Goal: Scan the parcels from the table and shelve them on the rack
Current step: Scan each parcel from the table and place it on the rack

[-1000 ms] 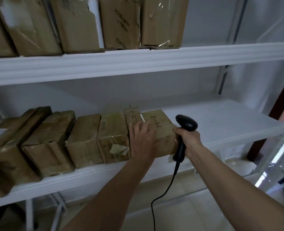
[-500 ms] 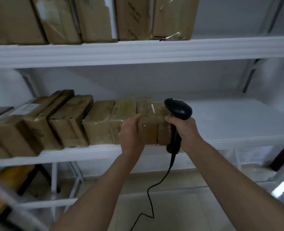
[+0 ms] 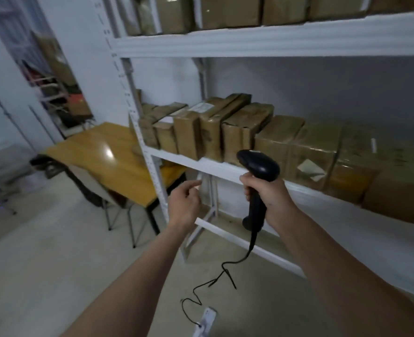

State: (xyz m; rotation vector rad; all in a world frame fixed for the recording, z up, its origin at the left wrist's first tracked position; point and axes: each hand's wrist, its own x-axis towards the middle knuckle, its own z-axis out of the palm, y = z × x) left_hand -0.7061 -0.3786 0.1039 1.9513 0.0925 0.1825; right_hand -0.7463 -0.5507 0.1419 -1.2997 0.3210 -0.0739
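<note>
The right hand [image 3: 270, 199] is wrapped round the grip of a black handheld barcode scanner [image 3: 259, 183], its head pointing up and to the left; the scanner's cable [image 3: 215, 278] hangs down and trails in loops over the floor to a small white plug strip [image 3: 207, 321]. The left hand [image 3: 185, 204] holds nothing: its fingers are loosely bent, the forefinger reaching forward, and it hangs in the air in front of the rack, touching neither shelf nor parcel.

Just behind both hands runs the middle shelf [image 3: 225, 167] of the white metal rack [image 3: 138, 122]. A row of brown taped parcels [image 3: 274, 139] stands on it, packed side by side from the left upright towards the right edge of the view. The shelf above [image 3: 261, 41] also carries a line of parcels, only their lower parts in sight.

Beyond the rack's left upright stands the wooden table [image 3: 108, 156], near but apart from the hands. Only a low brownish shape, partly hidden by the upright, lies on its far side; whether it is a parcel cannot be told.

Judging from this, much of the shelving is done, with two shelves well filled. With the left hand free and the table off to the left, the likely next step is fetching another parcel to scan, if any remains.
</note>
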